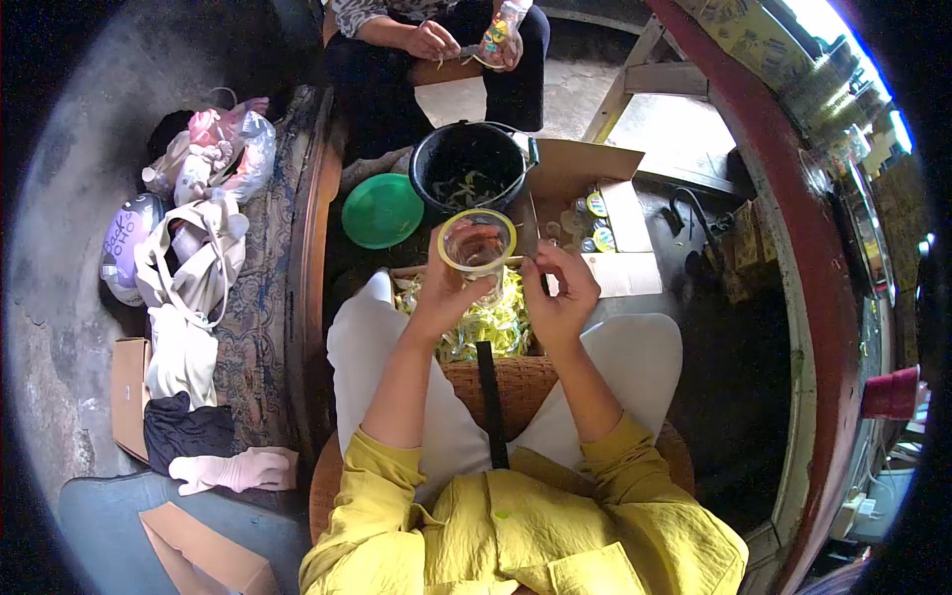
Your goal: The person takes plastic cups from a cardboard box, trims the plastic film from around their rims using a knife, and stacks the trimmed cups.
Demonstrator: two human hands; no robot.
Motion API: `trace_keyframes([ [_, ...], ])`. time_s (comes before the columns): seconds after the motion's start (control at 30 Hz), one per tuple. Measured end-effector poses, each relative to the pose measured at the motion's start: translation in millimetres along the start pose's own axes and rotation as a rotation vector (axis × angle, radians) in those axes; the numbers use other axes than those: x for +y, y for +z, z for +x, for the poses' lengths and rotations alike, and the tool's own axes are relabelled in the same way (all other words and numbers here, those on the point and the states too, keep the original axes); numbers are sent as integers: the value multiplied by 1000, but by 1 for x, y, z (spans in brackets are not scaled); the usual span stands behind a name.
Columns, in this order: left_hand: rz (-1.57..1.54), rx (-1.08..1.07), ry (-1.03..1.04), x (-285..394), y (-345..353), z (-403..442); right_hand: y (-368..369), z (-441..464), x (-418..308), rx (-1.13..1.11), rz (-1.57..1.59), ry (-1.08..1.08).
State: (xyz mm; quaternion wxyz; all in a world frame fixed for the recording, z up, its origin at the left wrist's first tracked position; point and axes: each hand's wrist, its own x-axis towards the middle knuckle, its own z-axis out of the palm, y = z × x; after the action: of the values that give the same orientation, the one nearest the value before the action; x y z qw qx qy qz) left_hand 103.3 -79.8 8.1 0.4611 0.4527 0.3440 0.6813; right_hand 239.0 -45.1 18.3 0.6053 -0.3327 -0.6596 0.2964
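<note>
My left hand (449,293) is wrapped around a clear plastic cup (476,267) with a yellow rim, its open mouth facing up toward me. Beside it, the fingers of my right hand (562,297) are pinched on what looks like a knife (531,226), its thin blade pointing up and away from me, close to the cup's right side. Below both hands, a heap of yellow and whitish strips (499,327) fills a box between my knees. Part of the heap is hidden by my hands and the cup.
Ahead stands a black bucket (424,183) with a few strips inside, next to a green plastic lid or plate (382,211). An open cardboard box (623,275) holds several labelled cups (597,204). Opposite, another person's hands (433,42) hold a cup and blade. Bags (198,243) lie left.
</note>
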Motion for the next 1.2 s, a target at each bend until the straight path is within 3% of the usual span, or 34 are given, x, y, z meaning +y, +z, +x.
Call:
trace_keyframes([
  [0.17, 138, 14, -87, 3, 11, -5, -2, 1, -1, 19, -10, 28],
  [0.57, 213, -134, -63, -13, 9, -7, -5, 4, 0, 55, -53, 7],
  [0.9, 39, -1, -155, -5, 6, -9, -6, 2, 2, 71, -20, 30],
  [1.07, 36, 66, -27, -8, -5, -2, -7, 0, 18, 115, -59, -40],
  [1.17, -14, 207, -3, -7, -14, 2, -1, -8, 48, 28, -112, 138],
  [1.2, -41, 270, -36, -4, -15, 2, -1, -23, 91, -208, -231, 208],
])
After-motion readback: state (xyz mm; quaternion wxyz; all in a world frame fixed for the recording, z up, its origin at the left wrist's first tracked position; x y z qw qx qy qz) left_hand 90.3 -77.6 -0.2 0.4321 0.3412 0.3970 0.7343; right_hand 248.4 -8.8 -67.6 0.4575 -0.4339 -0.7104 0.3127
